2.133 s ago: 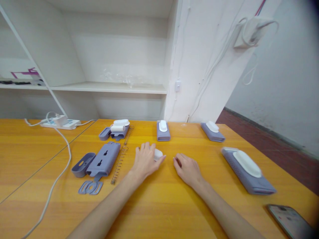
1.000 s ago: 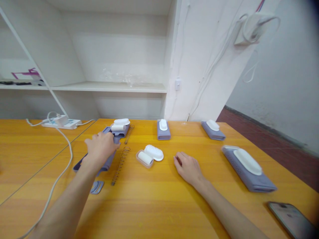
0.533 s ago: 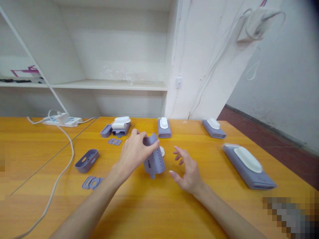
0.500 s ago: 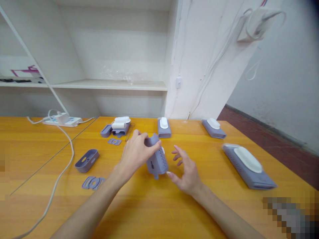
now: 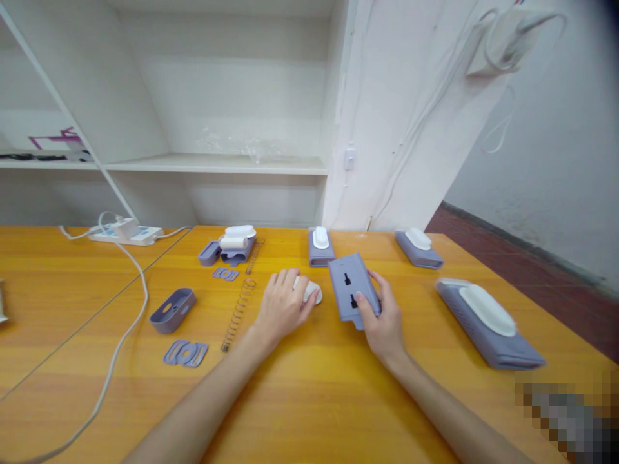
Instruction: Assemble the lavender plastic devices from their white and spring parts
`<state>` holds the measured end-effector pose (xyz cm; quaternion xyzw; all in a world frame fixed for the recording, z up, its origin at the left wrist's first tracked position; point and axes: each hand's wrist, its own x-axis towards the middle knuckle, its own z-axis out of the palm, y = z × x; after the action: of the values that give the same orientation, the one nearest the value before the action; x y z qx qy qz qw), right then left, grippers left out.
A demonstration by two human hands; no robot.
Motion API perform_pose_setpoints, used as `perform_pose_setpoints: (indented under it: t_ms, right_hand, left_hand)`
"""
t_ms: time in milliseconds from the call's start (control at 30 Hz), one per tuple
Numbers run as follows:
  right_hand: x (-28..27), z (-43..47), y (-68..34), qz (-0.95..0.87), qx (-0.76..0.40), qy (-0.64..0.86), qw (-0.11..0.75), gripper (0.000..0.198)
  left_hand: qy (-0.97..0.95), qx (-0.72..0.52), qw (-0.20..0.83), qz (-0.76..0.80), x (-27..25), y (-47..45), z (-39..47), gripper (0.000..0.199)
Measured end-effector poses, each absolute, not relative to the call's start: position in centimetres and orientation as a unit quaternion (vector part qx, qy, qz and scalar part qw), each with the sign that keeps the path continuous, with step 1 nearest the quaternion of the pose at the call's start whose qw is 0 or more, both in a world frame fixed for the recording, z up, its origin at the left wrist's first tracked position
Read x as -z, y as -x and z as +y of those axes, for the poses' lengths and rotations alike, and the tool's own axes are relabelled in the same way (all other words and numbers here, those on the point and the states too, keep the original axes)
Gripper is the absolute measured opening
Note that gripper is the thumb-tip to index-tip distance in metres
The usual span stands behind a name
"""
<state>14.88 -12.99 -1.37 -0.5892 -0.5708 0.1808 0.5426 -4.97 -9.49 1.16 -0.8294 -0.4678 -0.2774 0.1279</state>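
My right hand (image 5: 384, 322) grips a grey-purple plastic housing (image 5: 344, 287) by its right edge, with the thumb on its face. Two black keyhole-shaped slots show on that face, and a tab sticks out at the lower end. To its left, my left hand (image 5: 286, 301) is closed over a white oval part (image 5: 313, 293) low at the table, partly hidden by the fingers. Left of that hand lies a long coil spring (image 5: 236, 316). Flat purple cut-out plates (image 5: 186, 353) and a hollow oval purple cap (image 5: 173, 310) rest farther left.
Purple housings with white oval tops stand at the back middle (image 5: 321, 248), back right (image 5: 418, 248) and right (image 5: 488, 322). At the back left are another housing with a white roller (image 5: 233, 243) and a second spring (image 5: 255, 254). A white cable (image 5: 116, 348) runs from a power strip (image 5: 126, 233).
The housing has passed from my left hand to my right and turned to show its slotted face. My left hand has gone down onto the white oval part, uncovering the long spring.
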Motion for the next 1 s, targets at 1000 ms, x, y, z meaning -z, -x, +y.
perform_pose_setpoints:
  t_ms: [1000]
  right_hand:
    - [1.5, -11.7, -16.4, -0.626, -0.046, 0.745, 0.226, 0.042]
  left_hand:
    - [0.815, 0.221, 0.119, -0.523, 1.1, 5.2, -9.4, 0.036]
